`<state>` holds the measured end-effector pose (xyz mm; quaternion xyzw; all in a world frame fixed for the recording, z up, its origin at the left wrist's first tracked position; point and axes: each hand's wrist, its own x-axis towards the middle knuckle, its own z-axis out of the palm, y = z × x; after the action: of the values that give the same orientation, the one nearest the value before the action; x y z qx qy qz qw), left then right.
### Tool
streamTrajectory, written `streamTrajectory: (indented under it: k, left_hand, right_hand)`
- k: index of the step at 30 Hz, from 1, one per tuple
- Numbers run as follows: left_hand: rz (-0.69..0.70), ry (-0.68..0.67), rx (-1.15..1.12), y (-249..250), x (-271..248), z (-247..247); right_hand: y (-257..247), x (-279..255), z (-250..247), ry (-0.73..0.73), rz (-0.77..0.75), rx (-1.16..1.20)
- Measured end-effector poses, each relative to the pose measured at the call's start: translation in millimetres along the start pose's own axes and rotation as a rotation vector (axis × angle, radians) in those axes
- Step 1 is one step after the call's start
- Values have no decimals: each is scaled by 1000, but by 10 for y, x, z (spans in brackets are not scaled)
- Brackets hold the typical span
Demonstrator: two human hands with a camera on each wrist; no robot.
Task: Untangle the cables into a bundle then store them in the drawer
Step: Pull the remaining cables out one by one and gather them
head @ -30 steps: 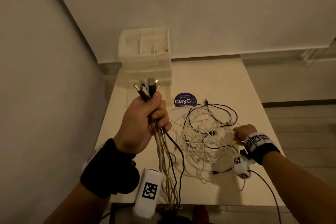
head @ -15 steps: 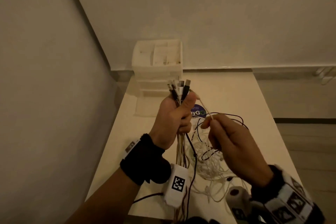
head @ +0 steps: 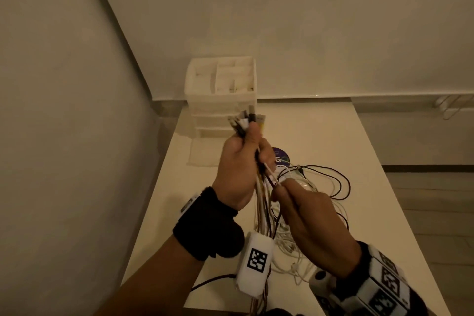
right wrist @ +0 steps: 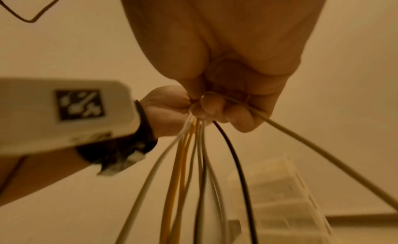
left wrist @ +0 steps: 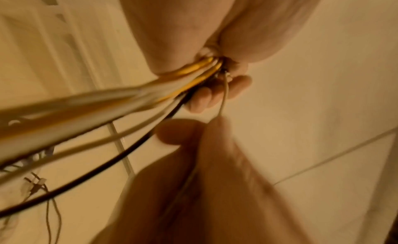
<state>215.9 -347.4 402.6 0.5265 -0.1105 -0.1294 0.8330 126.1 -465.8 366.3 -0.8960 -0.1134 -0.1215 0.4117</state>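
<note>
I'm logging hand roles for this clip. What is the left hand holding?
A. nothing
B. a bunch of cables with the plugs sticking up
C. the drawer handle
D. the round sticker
B: the left hand grips a bunch of cables, plugs sticking up above the fist, while the right hand pinches one white cable beside it.

Cable ends (head: 259,308) cut off below (bottom edge); purple sticker (head: 281,156) half hidden behind left hand (head: 239,172).
</note>
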Motion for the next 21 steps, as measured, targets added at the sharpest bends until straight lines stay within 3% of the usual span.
streamTrajectory:
  k: [4, 8, 12, 15, 17, 21]
  left_hand:
    - [8, 65, -185, 244, 131, -252]
    - [82, 66, -155, 589, 212, -588]
    - [154, 58, 137, 696, 125, -732]
    - [140, 53, 452, 566, -18, -577]
    - [125, -5, 642, 404, -102, -428]
    - [24, -171, 801, 68, -161, -228]
  right_hand:
    - [289, -297, 132, -103, 154, 187]
    - [666, -497, 126, -138, 225, 104]
    - [843, -451, 18, -28, 296, 92]
    - [734, -273, -78, 51, 325, 134]
    - [578, -112, -131, 69, 331, 175]
    - [245, 160, -182, 72, 321, 341]
